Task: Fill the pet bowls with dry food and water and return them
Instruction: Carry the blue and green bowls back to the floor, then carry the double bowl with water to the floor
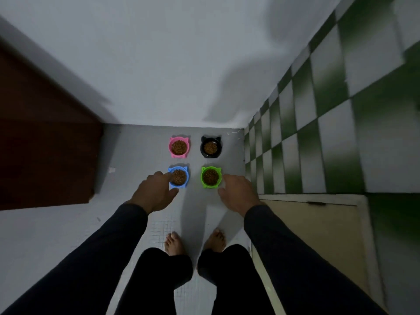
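Pink, black, blue and green: four bowls with little cat ears sit on the grey floor in a square. Each one holds brown dry food. No bowl with water shows. No words or labels can be read on any of them.

The blue bowl is right at the tips of the left hand. The fingers reach out fairly straight and lie close together, over the bowl's left rim. Whether they touch it cannot be told. The thumb sticks out below, near the bowl's bottom edge.

The green bowl is just left of the right hand. Its fingers are loose and a bit spread, with the tips just beside the bowl's right rim. They do not curl round anything.

The pink bowl is beyond the left fingers, behind the blue one. The black bowl is beyond the right fingers, behind the green one.

Both arms wear dark sleeves. Two bare feet stand on the floor, nearer than the hands. A brown door is far left of the fingers, and a green and white tile wall is to the right.
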Demonstrator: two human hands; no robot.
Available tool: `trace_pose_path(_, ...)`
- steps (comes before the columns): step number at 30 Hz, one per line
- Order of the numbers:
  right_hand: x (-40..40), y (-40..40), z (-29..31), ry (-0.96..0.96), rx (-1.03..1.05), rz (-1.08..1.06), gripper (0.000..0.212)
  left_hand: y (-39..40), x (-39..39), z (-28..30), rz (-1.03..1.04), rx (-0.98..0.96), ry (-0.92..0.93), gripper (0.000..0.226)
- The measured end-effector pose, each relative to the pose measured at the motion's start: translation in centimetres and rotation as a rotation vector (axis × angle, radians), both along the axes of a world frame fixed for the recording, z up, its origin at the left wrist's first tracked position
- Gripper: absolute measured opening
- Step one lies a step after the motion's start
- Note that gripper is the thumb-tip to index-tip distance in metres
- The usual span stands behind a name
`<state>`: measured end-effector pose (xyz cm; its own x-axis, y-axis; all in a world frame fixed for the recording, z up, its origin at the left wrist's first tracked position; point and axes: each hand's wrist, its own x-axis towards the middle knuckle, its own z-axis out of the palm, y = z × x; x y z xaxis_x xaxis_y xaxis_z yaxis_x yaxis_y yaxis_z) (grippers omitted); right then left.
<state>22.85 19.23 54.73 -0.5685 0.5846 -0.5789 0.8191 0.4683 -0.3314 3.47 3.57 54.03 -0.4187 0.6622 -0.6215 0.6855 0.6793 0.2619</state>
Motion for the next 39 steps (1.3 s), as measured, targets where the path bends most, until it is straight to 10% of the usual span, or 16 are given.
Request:
trace_pose_path(16, -0.2, 1.6, 26.4, 0.203, 0.198, -0.024, 0.044, 2.5, 1.6, 25.3, -0.03, 0.264, 0.12, 0.049)
trace_pose_path(39, 9.3, -4.5, 37.8, 0.197, 0.541, -0.452, 0.054, 8.1, 5.6, 37.0, -0.571, 0.562, 0.217, 0.064)
